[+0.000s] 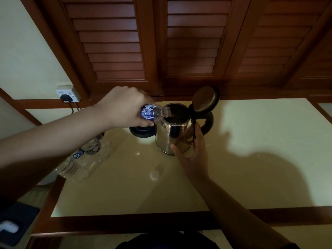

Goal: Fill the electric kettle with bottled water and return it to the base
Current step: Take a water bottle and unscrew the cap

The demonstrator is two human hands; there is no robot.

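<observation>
The left hand (124, 106) grips a small water bottle (154, 113), tipped w/ its neck over the open mouth of the steel kettle (172, 135). The right hand (192, 151) is spread flat against the kettle's side, fingers straight. Kettle stands on the table (251, 141), its lid (205, 101) up, just beside the black base (142, 131) at its left.
</observation>
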